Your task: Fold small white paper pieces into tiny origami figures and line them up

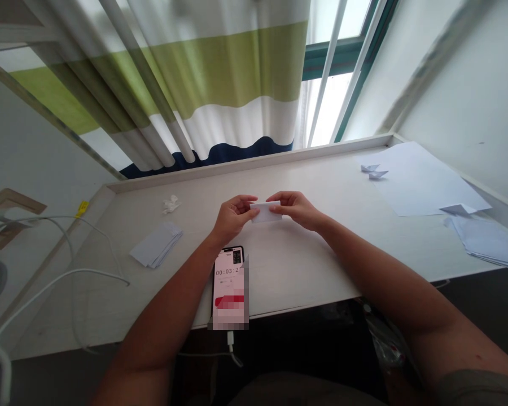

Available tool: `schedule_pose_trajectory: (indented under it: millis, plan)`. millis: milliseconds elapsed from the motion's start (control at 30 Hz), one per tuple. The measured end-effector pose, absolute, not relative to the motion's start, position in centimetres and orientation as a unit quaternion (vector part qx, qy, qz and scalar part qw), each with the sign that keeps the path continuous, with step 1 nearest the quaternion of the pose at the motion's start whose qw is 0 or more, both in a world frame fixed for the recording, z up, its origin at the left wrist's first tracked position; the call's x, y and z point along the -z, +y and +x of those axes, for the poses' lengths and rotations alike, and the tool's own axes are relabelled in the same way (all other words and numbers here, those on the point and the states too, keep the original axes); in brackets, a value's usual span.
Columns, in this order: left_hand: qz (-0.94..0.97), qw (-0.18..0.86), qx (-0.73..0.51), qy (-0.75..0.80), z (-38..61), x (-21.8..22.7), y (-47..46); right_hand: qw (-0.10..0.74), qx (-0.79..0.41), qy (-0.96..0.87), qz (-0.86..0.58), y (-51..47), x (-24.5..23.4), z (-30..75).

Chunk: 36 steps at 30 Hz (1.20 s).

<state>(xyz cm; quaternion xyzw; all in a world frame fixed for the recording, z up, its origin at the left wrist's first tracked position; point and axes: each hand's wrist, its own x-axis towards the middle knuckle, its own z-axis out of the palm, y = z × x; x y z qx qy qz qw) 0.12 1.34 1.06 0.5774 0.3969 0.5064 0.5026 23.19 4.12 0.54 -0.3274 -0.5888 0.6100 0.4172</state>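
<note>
Both my hands hold a small folded white paper (266, 212) just above the middle of a pale desk (305, 265). My left hand (233, 217) pinches its left end with fingers and thumb closed. My right hand (297, 208) pinches the right end the same way. The paper is a flat, narrow rectangle held level between the two hands. A phone (229, 282) showing a running timer lies on the desk right below my left wrist.
A stack of white paper slips (156, 245) lies at left, a crumpled white scrap (170, 204) behind it. At right lie large white sheets (419, 180), two small folded paper shapes (374, 171) and more sheets (486, 239). White cables (68, 276) trail at left. A striped curtain (203, 84) hangs behind.
</note>
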Motion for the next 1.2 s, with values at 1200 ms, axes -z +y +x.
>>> schedule_pose_trajectory:
  millis: [1200]
  plan:
    - [0.718, 0.396, -0.367, 0.439, -0.2, -2.0, 0.4, 0.356, -0.506, -0.704, -0.348, 3.6, -0.4, 22.9]
